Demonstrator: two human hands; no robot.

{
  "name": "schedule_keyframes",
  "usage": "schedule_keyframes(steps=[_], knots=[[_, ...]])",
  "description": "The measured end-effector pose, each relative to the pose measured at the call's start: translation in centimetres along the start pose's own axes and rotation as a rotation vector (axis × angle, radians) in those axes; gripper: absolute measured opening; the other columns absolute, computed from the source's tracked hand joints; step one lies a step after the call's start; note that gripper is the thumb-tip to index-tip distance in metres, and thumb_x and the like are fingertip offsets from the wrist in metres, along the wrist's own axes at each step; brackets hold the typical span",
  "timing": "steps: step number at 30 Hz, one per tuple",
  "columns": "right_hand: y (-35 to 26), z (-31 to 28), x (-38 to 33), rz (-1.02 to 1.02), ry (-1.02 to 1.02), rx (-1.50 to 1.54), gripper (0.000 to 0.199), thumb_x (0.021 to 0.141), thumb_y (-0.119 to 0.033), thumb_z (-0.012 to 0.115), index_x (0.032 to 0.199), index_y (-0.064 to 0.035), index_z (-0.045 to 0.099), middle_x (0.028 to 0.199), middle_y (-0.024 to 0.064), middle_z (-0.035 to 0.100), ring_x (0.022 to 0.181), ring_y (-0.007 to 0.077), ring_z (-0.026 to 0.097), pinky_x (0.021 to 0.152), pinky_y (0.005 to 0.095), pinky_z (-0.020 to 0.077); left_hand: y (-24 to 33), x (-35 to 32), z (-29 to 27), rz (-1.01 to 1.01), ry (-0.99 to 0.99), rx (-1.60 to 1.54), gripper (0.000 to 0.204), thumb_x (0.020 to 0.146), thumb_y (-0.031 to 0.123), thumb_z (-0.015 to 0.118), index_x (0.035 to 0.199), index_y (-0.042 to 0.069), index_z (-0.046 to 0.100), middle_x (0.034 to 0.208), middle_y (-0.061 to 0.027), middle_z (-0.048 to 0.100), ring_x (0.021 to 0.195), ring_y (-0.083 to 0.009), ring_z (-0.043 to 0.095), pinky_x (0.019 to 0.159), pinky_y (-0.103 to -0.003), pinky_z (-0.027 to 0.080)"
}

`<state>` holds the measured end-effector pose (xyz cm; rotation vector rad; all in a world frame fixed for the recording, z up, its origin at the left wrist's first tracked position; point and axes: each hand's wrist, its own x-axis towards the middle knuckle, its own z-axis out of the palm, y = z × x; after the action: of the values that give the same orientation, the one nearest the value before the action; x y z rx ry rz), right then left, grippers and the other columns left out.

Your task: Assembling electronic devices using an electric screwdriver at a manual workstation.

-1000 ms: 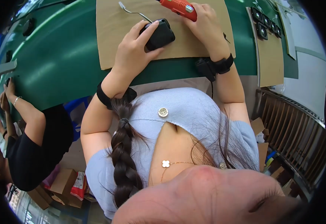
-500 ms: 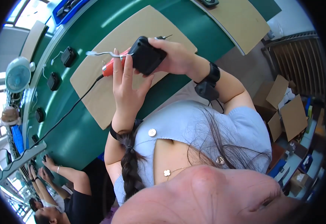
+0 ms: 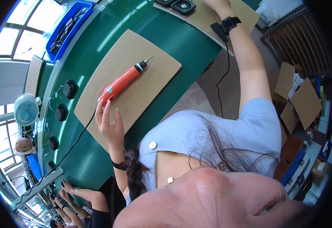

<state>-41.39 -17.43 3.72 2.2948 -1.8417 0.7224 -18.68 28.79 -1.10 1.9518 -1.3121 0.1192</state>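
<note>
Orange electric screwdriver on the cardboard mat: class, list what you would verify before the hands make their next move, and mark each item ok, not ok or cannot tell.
1. Orange electric screwdriver lies flat on the cardboard mat: ok.
2. Left hand open beside the tool's rear end, not gripping it: ok.
3. Black cord runs clear across the green belt: ok.
4. Right hand fully in view: not ok, cut off at the top edge.
5. Black devices near that hand being held: cannot tell.

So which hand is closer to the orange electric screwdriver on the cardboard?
Left. The left hand has its fingers at the rear end of the orange screwdriver; the right hand is far off, reaching toward the black devices.
</note>
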Motion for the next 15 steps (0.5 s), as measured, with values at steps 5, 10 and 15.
schedule_keyframes(steps=[5,10,15], knots=[[1.1,3.0,2.7,0.097,-0.159,0.248,0.065,0.080,-0.044,0.072,0.130,-0.0042,0.060,0.128,0.0306,0.059,0.120,0.0474,0.054,0.103,0.0505,0.0460,1.9,0.2,-0.4,-0.030,-0.015,0.061,0.037,0.088,0.001,0.069,0.125,0.001,0.066,0.135,-0.0179,0.057,0.128,-0.0357,0.054,0.107,-0.044,0.043],[0.6,6.6,3.2,-0.124,-0.119,0.289,0.061,0.083,-0.043,0.070,0.127,-0.0017,0.061,0.128,0.0305,0.059,0.121,0.0476,0.054,0.102,0.0516,0.0464,2.2,-0.4,-0.9,-0.059,0.010,0.145,0.036,0.089,0.004,0.067,0.125,0.003,0.066,0.134,-0.0149,0.060,0.126,-0.0320,0.057,0.107,-0.041,0.043],[3.6,13.7,4.8,-0.365,0.109,0.282,0.046,0.093,-0.034,0.060,0.123,0.0005,0.063,0.127,0.0297,0.060,0.116,0.0471,0.056,0.099,0.0517,0.0475,2.5,-0.6,-1.6,-0.099,-0.007,0.174,0.036,0.088,0.001,0.068,0.124,0.002,0.067,0.137,-0.0181,0.057,0.131,-0.0368,0.053,0.107,-0.044,0.044]])
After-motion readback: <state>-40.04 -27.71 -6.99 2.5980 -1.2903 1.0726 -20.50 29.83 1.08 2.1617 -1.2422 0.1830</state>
